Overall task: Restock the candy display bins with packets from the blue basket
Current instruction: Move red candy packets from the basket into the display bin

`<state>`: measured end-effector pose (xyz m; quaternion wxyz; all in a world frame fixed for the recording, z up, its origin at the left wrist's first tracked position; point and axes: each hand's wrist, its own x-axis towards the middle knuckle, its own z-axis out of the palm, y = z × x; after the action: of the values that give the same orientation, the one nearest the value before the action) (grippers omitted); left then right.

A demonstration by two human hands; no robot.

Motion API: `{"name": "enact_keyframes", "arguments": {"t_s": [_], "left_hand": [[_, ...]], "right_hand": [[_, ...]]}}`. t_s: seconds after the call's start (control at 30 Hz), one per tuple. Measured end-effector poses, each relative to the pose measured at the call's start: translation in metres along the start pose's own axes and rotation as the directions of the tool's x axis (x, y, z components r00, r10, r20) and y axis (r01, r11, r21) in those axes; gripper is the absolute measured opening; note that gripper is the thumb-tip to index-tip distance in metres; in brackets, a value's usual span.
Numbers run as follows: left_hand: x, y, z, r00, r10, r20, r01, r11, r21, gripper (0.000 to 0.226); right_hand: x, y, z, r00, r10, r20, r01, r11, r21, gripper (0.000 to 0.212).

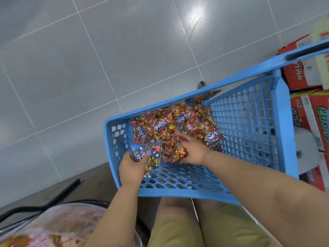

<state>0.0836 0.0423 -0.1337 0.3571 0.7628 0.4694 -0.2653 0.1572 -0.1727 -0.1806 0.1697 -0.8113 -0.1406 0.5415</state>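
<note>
Head view, blue basket [187, 193]: is sitting in the centre and right of the frame on the grey tiled floor [89, 68], its long axis slanting from centre-left up toward the upper right, where its handle [302, 52] is pointing out.
Basket look: bright blue plastic with lattice walls and an open-grid bottom.
Packet pile [165, 125]: is lying against the far-left part of the basket, packets overlapping at mixed angles; clear bags of gold and red wrapped sweets with blue-and-white lettering and a cartoon face.
Blue-labelled packet [142, 155]: is lying at the basket's lower-left inner corner, its long axis running upper left to lower right, with the blue label at the upper end.
Left hand [130, 169]: is gripping the blue-labelled packet, fingers curled round its lower edge.
Red packet [173, 154]: is lying just right of the blue-labelled one, touching the pile.
Right hand [195, 151]: is clutching the red packet with curled fingers, one finger reaching toward the pile.
Right edge: red printed cartons [309, 111] are standing beside the basket.
Bottom: tan shorts [213, 229]; a blurred clear bag [53, 225] at lower left, contents unclear.
</note>
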Motion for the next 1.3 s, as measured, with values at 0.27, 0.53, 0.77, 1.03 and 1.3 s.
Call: {"name": "enact_keyframes", "arguments": {"t_s": [0.27,0.53,0.77,1.03,1.3], "left_hand": [[-0.003,-0.015,0.003,0.996,0.005,-0.09,-0.014,0.995,-0.1,0.034],[-0.011,-0.015,-0.002,0.991,-0.035,-0.129,0.005,0.974,-0.225,0.03],[-0.038,-0.013,-0.019,0.978,-0.103,-0.181,0.025,0.921,-0.389,0.031],[-0.133,-0.012,-0.043,0.948,-0.153,-0.278,-0.054,0.787,-0.615,0.027],[-0.252,-0.075,-0.086,0.872,-0.341,-0.35,-0.125,0.537,-0.834,0.058]], "right_hand": [[0.03,-0.023,0.003,0.979,0.155,0.136,-0.113,0.955,-0.275,0.067],[-0.008,-0.022,0.005,0.999,-0.033,0.028,0.037,0.989,-0.146,0.063],[-0.067,-0.014,-0.044,0.997,0.012,-0.074,0.006,0.971,0.24,0.093],[-0.129,-0.055,-0.08,0.989,-0.056,-0.137,0.135,0.717,0.684,0.097],[-0.19,-0.156,-0.045,0.925,-0.313,0.217,0.05,0.664,0.746,0.047]]}}
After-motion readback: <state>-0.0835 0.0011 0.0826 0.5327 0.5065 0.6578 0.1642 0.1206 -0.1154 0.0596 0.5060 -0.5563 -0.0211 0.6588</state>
